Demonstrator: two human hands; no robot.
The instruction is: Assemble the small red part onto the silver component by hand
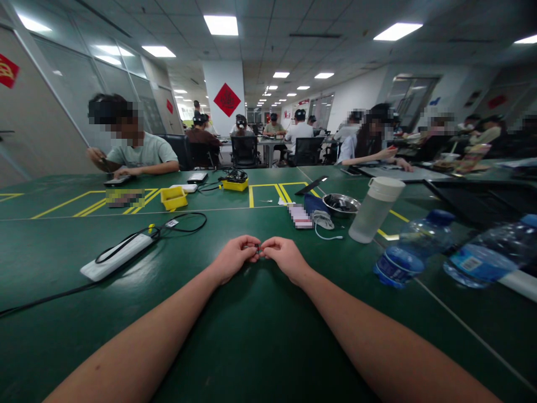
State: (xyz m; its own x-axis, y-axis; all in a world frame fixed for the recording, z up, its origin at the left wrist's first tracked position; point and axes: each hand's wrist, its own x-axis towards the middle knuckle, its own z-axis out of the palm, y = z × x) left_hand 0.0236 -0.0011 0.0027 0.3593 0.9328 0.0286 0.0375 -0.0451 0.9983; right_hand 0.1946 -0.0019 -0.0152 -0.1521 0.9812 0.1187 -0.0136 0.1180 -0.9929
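Note:
Both hands meet above the green table, near the middle of the view. My left hand is closed, its thumb and fingers pinched on a tiny dark piece. Facing it, my right hand is also closed, with its fingertips pressed together right beside the same piece. The piece is too small to name, and the fingers partly hide it. Whether the right fingertips grip it too is hard to make out.
A white power bank with a black cable lies left. Farther back are a yellow tray and a metal bowl. A frosted bottle and a clear plastic bottle stand right. A person sits across at the left.

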